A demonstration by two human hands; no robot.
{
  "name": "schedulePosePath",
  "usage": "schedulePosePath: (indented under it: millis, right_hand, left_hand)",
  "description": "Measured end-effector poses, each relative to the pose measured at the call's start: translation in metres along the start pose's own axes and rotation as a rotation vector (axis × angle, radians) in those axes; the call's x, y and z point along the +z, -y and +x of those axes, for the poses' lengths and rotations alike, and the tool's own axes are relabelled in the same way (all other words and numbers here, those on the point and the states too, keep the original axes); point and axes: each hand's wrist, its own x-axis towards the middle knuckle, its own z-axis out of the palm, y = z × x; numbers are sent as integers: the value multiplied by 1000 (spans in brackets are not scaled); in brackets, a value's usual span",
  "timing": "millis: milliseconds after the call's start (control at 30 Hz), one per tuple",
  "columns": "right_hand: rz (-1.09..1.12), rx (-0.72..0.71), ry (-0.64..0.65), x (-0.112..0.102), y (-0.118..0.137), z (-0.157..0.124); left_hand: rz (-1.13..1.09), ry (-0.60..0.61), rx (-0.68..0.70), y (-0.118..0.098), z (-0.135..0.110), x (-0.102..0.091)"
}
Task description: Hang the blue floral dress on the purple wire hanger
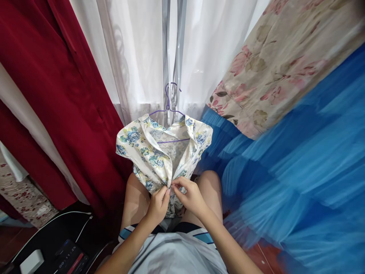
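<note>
A white blouse with blue and green flowers [155, 158] hangs on a purple hanger [167, 99] in front of my knees. Its neckline stands open in a V, and the hanger's lower bar shows inside. At the bottom of that V, my left hand [159, 201] pinches the front edge of the blouse. My right hand [188, 194] is closed at the same spot, thumb and forefinger pinching the opposite front edge. The fingertips of both hands nearly meet. Whatever small fastening may lie between them is hidden. The lower part of the blouse hangs between my thighs.
Red curtain cloth [71, 99] hangs at the left, white curtains [142, 49] behind. At the right are a beige floral cloth [265, 76] and blue tulle [273, 175]. A black surface at lower left bears a phone [70, 257], a white charger [32, 262] and cables.
</note>
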Motion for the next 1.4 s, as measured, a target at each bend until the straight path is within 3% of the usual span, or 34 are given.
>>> schedulePosePath:
  millis: [267,367,467,567,767,867,1000,1133,1267,1333,1400]
  right_hand:
    - [-30,-7,-19,18,0,-2]
    - [-59,-32,-65,17,4,7]
    - [-116,-98,-253,0,12,37]
    - [-214,-234,-415,-28,25,86]
    - [-362,-451,-477,-73,50,177]
    - [-375,-450,-517,-79,55,194]
    - [-349,-425,-468,-73,59,183]
    - [-261,-378,-464,-65,63,158]
    - [-163,-322,-494,-62,65,145]
    - [-109,-296,-468,-63,65,144]
    - [-82,-284,-421,-64,63,146]
  left_hand:
    - [-194,6,-137,-3,7,-11]
    - [-197,36,-126,-5,10,-17]
    - [-123,73,-93,-4,8,-19]
    - [-56,114,-67,-4,4,-14]
    - [23,96,-16,-1,0,-6]
    - [40,120,-35,5,0,-7]
    - [-51,177,-27,16,10,-23]
    - [-111,-2,-14,3,41,-56]
    - [-85,-272,177,-51,101,-89]
    - [-51,-313,291,-81,138,-98]
    - [8,-266,370,-104,172,-103]
